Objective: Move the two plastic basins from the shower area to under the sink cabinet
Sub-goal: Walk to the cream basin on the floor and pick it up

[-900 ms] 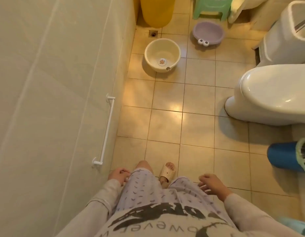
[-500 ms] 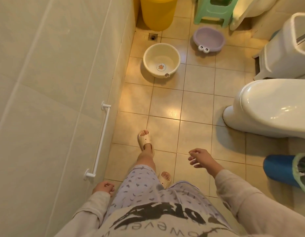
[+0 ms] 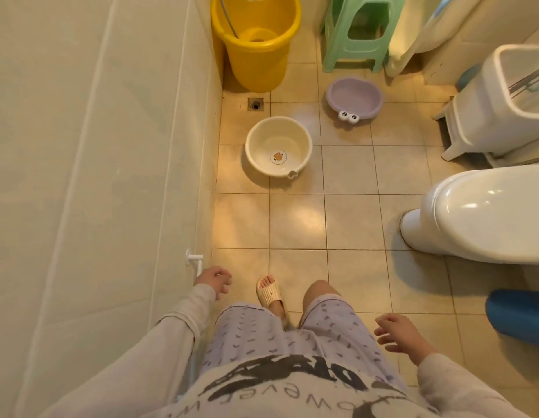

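We see both basins on the tiled floor (image 3: 295,221) ahead, upright – round cream plastic basin (image 3: 279,146) nr the left wall, lilac plastic basin w/ googly eyes (image 3: 354,96) further back-right by the green plastic stool (image 3: 357,34). Left hand (image 3: 214,280) & right hand (image 3: 398,334) – loosely open, holding nothing, well apart from both.

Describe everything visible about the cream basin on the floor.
The cream basin is round, of smooth plastic by its look, with a rolled rim and a small tab with a hole on the near edge. A little cartoon print sits inside on its bottom. It stands upright and looks empty on the tiled floor, near the wall, just this side of the floor drain. Nothing touches it but the floor; neither hand is near it.
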